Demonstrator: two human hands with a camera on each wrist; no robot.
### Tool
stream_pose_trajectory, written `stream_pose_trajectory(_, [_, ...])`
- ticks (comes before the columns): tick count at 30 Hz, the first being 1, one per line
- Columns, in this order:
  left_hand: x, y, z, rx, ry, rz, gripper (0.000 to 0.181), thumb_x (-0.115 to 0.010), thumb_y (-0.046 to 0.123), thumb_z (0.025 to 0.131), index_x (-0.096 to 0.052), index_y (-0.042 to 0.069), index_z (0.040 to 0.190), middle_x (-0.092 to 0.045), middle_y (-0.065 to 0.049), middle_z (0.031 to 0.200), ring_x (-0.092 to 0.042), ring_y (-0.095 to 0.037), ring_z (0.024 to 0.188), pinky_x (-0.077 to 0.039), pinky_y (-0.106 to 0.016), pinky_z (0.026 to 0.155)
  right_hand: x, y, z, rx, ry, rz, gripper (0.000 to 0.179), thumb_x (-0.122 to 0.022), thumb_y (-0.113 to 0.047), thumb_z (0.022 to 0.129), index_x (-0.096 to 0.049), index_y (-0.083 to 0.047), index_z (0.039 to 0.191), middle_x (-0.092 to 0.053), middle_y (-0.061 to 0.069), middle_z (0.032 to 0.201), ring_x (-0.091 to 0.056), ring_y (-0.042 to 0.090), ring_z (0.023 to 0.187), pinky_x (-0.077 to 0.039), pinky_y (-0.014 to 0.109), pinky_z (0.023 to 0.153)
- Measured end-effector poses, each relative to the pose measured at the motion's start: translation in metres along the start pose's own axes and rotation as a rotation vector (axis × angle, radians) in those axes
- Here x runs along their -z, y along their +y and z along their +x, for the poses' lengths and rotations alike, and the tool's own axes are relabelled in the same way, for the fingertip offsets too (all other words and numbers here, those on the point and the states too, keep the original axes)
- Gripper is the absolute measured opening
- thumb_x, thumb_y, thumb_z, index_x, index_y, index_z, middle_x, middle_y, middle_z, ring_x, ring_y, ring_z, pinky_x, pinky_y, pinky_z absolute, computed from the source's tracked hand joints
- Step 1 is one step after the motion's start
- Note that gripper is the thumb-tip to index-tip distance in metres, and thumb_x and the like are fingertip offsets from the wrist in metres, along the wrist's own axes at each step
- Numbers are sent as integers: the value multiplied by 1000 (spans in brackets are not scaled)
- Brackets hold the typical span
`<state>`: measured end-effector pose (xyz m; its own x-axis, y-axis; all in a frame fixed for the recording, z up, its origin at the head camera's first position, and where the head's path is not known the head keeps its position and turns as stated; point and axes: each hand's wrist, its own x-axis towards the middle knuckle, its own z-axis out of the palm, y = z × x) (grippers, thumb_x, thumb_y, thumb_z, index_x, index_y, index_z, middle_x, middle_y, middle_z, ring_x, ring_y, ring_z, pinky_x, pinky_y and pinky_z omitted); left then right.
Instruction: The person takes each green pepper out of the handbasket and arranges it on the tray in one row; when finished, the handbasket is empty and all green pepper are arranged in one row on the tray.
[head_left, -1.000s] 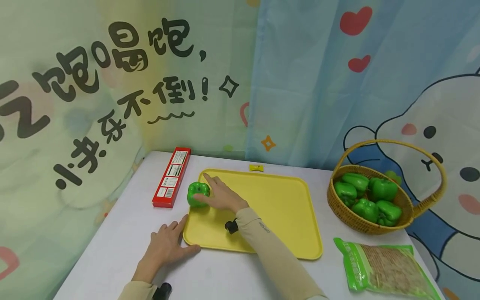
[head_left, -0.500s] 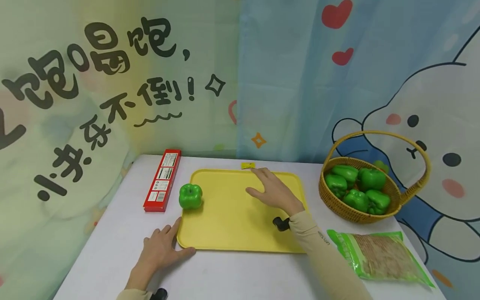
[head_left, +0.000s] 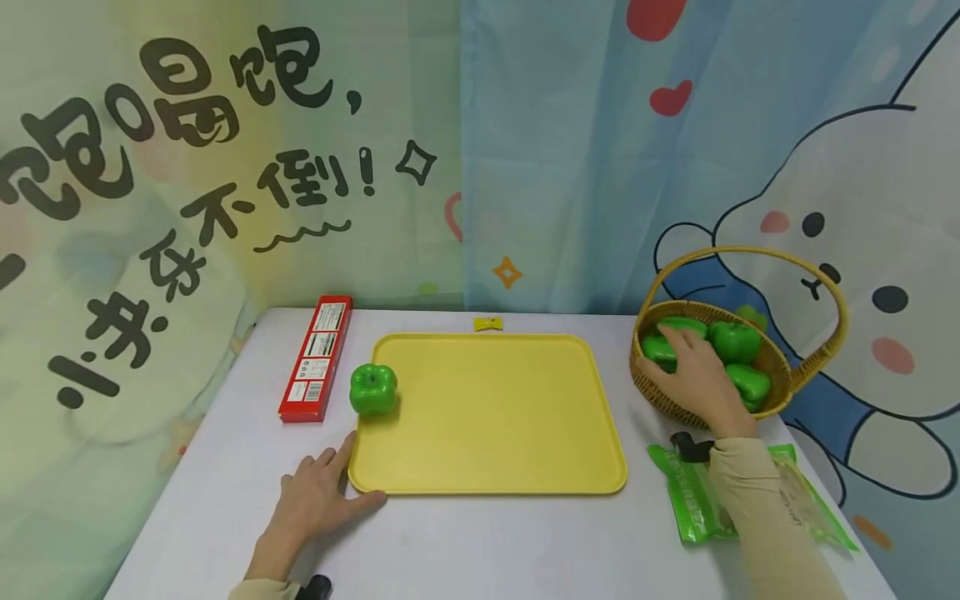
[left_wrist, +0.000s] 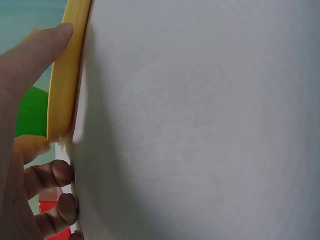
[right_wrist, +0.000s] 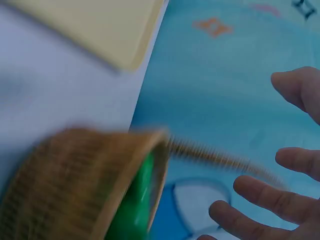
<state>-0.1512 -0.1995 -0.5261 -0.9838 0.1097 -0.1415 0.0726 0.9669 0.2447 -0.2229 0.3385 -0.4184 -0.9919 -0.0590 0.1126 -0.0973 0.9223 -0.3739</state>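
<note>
My left hand (head_left: 311, 504) rests at the near-left corner of the yellow tray (head_left: 487, 486). Its thumb touches the tray's front rim and the index fingertip meets the side, as the left wrist view shows. On the tray's left part stands a green bell pepper (head_left: 373, 389). Over the wicker basket (head_left: 663, 406) reaches my right hand (head_left: 697, 379), fingers spread and holding nothing. Several green peppers (head_left: 735, 342) lie in that basket, partly hidden behind the hand. In the right wrist view the basket (right_wrist: 65, 180) is blurred, with a green pepper (right_wrist: 132, 210) showing at its mouth.
A red box (head_left: 317, 358) lies left of the tray on the white table (head_left: 465, 550). Behind the tray is a small yellow packet (head_left: 487, 323). My right forearm crosses a green-edged plastic bag (head_left: 693, 500). The basket's tall handle (head_left: 750, 250) arches above it.
My right hand has left the pepper on the tray and moved right, across the tray to the basket. The left hand stays at the tray corner. The head view has shifted slightly.
</note>
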Motion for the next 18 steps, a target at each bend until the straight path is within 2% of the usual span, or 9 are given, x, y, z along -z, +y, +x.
stream_pose_trajectory(4, [2,1,0,-1,-3,-5,113,-66,84,69,-37,17,156,-63,-12,126,-57,-32,105,-46,-55,76,9,33,-6,-50,-13,-46,80,-55,-47,100,-29,8,152,-28,46,146,-33,67,126,-33,75,100])
stream_pose_trajectory(7, [2,0,0,-3,7,-4,113,-67,83,69,-38,17,156,-63,-11,125,-57,-32,104,-46,-54,75,12,50,-7,-105,-73,-62,85,-53,-51,100,-26,11,152,-24,49,145,-33,68,124,-34,76,98])
stream_pose_trajectory(12, [1,0,1,-5,10,-12,113,-67,83,69,-38,16,155,-63,-12,126,-57,-32,104,-46,-55,75,8,68,-7,-163,-174,-96,93,-51,-57,99,-24,16,151,-20,52,146,-29,70,127,-33,76,100])
stream_pose_trajectory(18, [-2,-2,1,4,7,-14,113,-66,84,68,-38,17,155,-63,-12,127,-57,-32,106,-47,-58,78,-5,80,-2,-160,-193,-132,90,-52,-55,99,-31,19,146,-25,53,143,-31,69,126,-34,75,101])
